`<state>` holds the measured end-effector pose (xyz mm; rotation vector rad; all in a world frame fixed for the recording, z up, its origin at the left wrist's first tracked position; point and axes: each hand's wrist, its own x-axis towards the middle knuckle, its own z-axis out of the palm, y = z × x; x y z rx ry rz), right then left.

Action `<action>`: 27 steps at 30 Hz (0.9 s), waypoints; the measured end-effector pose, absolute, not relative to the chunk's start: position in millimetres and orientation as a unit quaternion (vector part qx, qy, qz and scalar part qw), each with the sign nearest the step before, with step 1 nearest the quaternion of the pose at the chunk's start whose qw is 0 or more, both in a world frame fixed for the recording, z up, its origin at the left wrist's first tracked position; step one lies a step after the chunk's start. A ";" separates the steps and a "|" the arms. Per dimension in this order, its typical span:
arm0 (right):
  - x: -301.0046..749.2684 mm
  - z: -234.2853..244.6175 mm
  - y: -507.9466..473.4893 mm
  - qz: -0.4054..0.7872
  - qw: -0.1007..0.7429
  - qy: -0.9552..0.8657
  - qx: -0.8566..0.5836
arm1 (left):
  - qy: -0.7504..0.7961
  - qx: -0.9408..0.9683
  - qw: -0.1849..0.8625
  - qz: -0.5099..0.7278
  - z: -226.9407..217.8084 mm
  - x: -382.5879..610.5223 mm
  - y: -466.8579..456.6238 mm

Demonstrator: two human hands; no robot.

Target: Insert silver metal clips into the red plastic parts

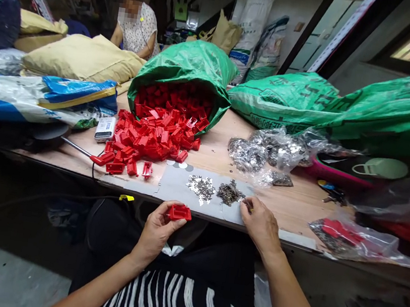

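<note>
Beyond the grey mat [175,185] we see a green sack [187,62], its mouth spilling loose red parts [150,133] toward the mat's far left corner, while clear bags [250,155] of metal bits crowd beyond its right half. On the mat lie silver pieces [196,185] and, to their right, darker pieces [229,193]. In front of the mat our left hand [154,227] pinches a red casing [180,213], glossy, box-like and hollow. Our right hand [261,226], fingertips bunched, is at the mat's right end; we cannot tell whether it grips anything.
</note>
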<state>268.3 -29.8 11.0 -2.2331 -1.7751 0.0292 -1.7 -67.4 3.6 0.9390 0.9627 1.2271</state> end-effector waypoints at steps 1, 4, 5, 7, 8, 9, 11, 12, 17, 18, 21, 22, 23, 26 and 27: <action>270.0 11.6 -30.7 0.011 0.144 -0.611 -0.779 | 0.419 0.411 0.609 0.533 3.7 -1.6 -67.6; 275.0 14.1 -34.2 0.030 0.146 -0.595 -0.790 | 0.424 0.414 0.603 0.534 3.0 -1.9 -68.3; 276.4 14.9 -35.5 0.043 0.154 -0.592 -0.790 | 0.427 0.414 0.601 0.534 2.6 -2.1 -68.4; 279.5 15.8 -37.8 0.074 0.179 -0.583 -0.789 | 0.432 0.412 0.600 0.532 1.8 -2.5 -68.5; 281.4 15.8 -38.6 0.089 0.192 -0.576 -0.790 | 0.433 0.411 0.601 0.531 1.5 -2.6 -68.4; 283.7 15.4 -39.2 0.103 0.203 -0.569 -0.790 | 0.434 0.412 0.601 0.531 1.2 -2.6 -68.4; 289.6 14.0 -39.7 0.122 0.219 -0.558 -0.791 | 0.433 0.412 0.602 0.529 0.9 -2.6 -68.3; 293.0 13.2 -39.9 0.128 0.225 -0.556 -0.790 | 0.433 0.412 0.603 0.528 0.7 -2.6 -68.2; 304.4 10.2 -43.0 0.112 0.240 -0.566 -0.781 | 0.433 0.415 0.604 0.524 -0.3 -3.1 -68.4; 304.5 9.6 -44.1 0.112 0.238 -0.572 -0.777 | 0.434 0.415 0.605 0.522 -0.5 -3.1 -68.6; 301.9 7.2 -47.2 0.127 0.223 -0.594 -0.763 | 0.436 0.418 0.605 0.519 -0.5 -2.3 -69.4; 300.8 6.5 -47.8 0.130 0.221 -0.598 -0.759 | 0.437 0.421 0.602 0.519 -0.1 -1.9 -69.6; 299.9 6.0 -48.2 0.127 0.222 -0.602 -0.757 | 0.438 0.426 0.597 0.520 0.7 -1.4 -69.7; 295.9 7.2 -47.8 0.109 0.259 -0.607 -0.744 | 0.444 0.447 0.570 0.528 3.9 0.1 -69.1; 292.6 8.9 -47.6 0.111 0.279 -0.607 -0.735 | 0.445 0.455 0.559 0.531 4.9 0.6 -68.5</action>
